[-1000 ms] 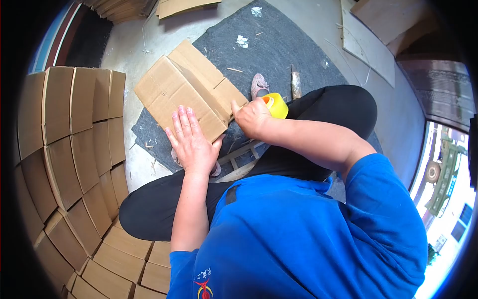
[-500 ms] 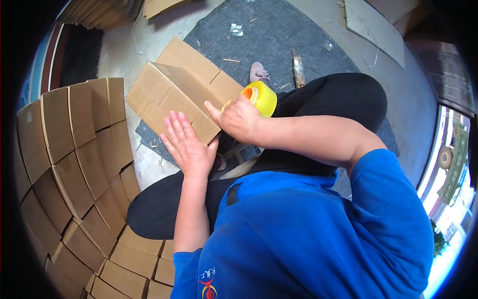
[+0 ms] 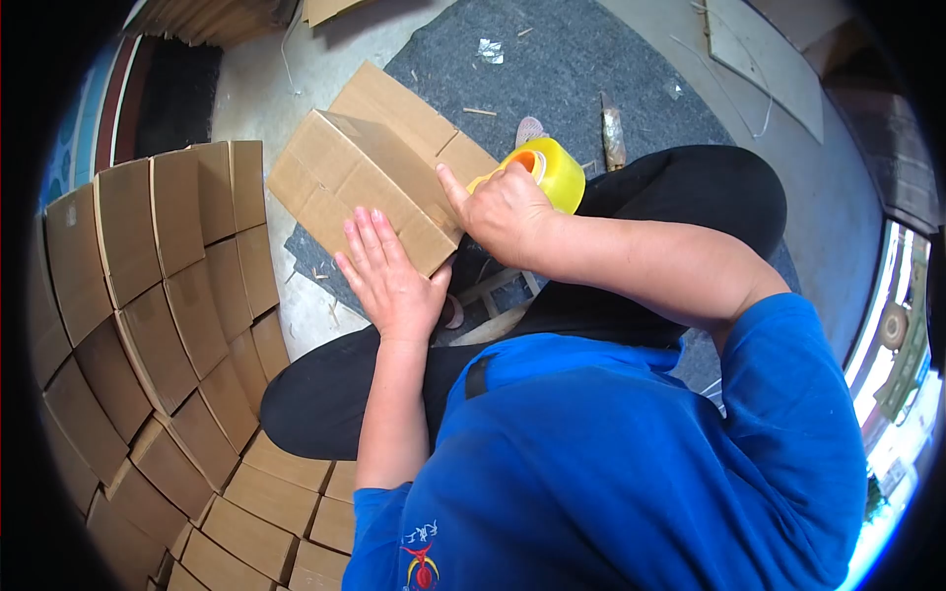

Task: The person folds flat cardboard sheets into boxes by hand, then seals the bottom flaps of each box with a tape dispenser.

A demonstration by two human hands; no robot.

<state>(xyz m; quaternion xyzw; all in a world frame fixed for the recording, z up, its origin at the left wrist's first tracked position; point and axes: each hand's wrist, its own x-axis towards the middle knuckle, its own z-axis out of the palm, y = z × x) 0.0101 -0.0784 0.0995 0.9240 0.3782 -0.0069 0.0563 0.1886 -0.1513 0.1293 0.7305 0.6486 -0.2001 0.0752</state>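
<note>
A brown cardboard box (image 3: 330, 172) is tilted in front of me, with one long flap (image 3: 409, 113) standing out on its far side. My left hand (image 3: 392, 281) lies flat against the near face of the box, fingers stretched out. At the right end of the box, my right hand (image 3: 507, 212) is wrapped round a roll of yellow packing tape (image 3: 564, 177) with an orange inside. The index finger of that hand points out along the box's edge. Whether a strip of tape runs onto the cardboard cannot be made out.
Stacked cardboard boxes (image 3: 158, 246) rise on my left and continue below (image 3: 261, 502). A dark grey mat (image 3: 562, 69) covers the floor ahead, with scraps and a tape-wrapped, knife-like object (image 3: 613, 136) on it. My bent knees (image 3: 719, 192) flank the work. A pale board (image 3: 764, 69) lies at upper right.
The view has shifted a little, so most things appear farther right. My right hand and the tape have risen slightly along the box's end. My left hand stays on the box.
</note>
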